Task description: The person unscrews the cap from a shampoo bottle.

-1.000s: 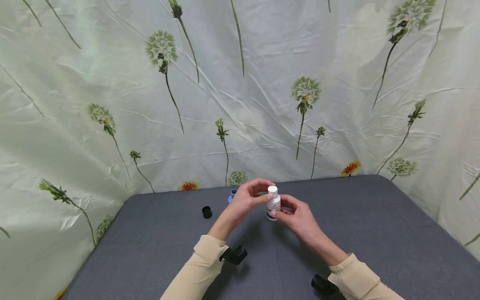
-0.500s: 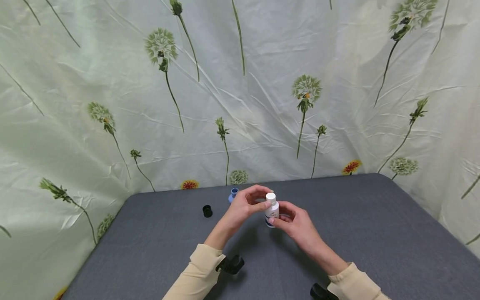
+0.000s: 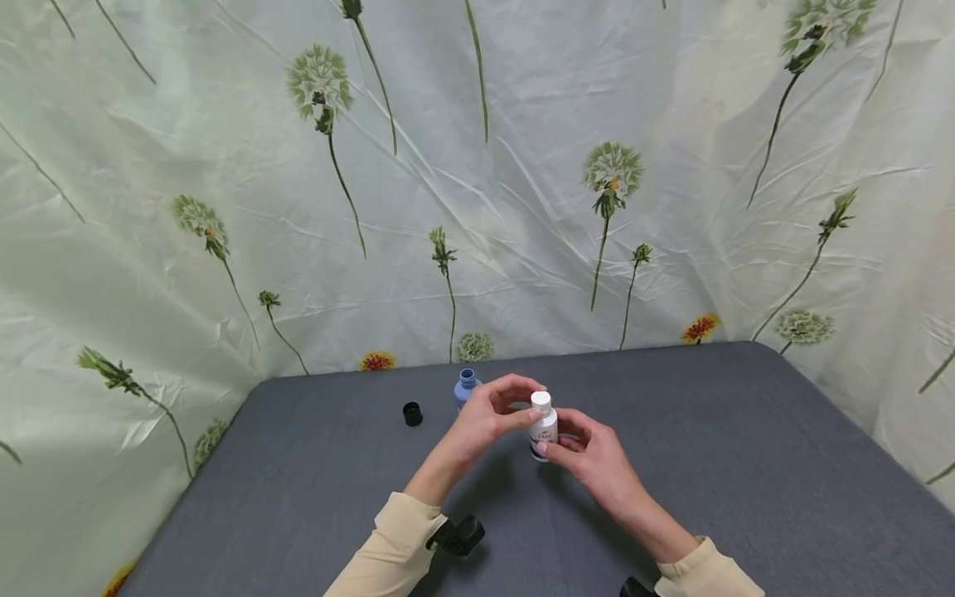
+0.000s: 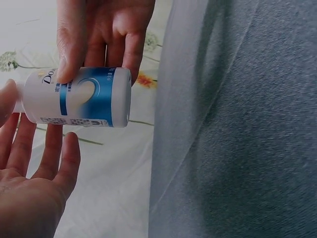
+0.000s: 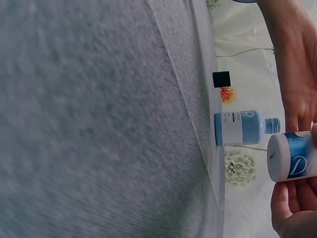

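Note:
A small white bottle with a blue-and-white label (image 3: 543, 429) and a white cap (image 3: 540, 400) is held upright above the table between both hands. My left hand (image 3: 481, 421) pinches the cap with thumb and fingers. Lower down, my right hand (image 3: 600, 458) grips the bottle's body, its thumb across the label. In the left wrist view the right thumb (image 4: 71, 54) presses on the label, and the bottle's base points to the right. Whether the cap has been loosened cannot be seen.
Behind the left hand stands a blue bottle (image 5: 240, 128) with its threaded neck uncapped. A black cap (image 3: 413, 414) lies left of it on the grey cloth-covered table (image 3: 283, 489). A flower-printed curtain (image 3: 515, 199) hangs behind the table's far edge.
Both hands and the white bottle have come slightly lower and nearer to me. More of the blue bottle shows now. The grip on the cap and body looks the same.

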Demonstrator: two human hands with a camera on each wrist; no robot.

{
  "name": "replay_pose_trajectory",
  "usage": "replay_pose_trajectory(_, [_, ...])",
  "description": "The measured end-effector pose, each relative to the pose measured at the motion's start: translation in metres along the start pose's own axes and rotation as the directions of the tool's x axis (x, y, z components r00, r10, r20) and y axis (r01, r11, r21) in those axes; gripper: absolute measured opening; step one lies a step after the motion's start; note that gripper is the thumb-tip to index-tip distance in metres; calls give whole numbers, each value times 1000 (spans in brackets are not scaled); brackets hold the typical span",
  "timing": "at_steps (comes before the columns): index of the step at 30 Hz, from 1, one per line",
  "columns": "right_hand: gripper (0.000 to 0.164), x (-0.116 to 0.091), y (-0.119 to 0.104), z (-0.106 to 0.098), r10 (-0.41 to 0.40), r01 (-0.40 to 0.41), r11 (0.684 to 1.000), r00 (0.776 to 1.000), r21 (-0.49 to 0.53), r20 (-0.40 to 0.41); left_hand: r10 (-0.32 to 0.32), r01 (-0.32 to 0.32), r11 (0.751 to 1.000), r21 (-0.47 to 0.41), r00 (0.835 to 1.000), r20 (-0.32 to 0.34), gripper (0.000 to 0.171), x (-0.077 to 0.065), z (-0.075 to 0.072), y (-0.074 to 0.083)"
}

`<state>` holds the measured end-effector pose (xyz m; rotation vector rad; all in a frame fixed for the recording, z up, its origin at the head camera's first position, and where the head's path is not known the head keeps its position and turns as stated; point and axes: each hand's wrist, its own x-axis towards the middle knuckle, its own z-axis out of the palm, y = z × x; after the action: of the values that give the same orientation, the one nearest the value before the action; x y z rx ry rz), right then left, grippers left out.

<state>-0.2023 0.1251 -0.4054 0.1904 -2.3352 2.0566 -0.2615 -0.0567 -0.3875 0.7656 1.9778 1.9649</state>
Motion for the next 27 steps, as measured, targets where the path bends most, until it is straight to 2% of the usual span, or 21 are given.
replay_pose_trajectory(8, [46,-7,3,-1,-6,5,999,1000,33,24,5,-5,1000,5,1000,1,31,-9,5,-3])
replay_pose_trajectory(17, [47,-14,5,-2,15,-15,1000,1000,-20,17,-22,22,1000,-12,1000,-21,29,-18,13,-4])
replay_pose_trajectory(27, [47,-19,8,-3,-31,32,999,998,-20,56,-15,15,1000,-4,998,-65,31,-29,21,-4])
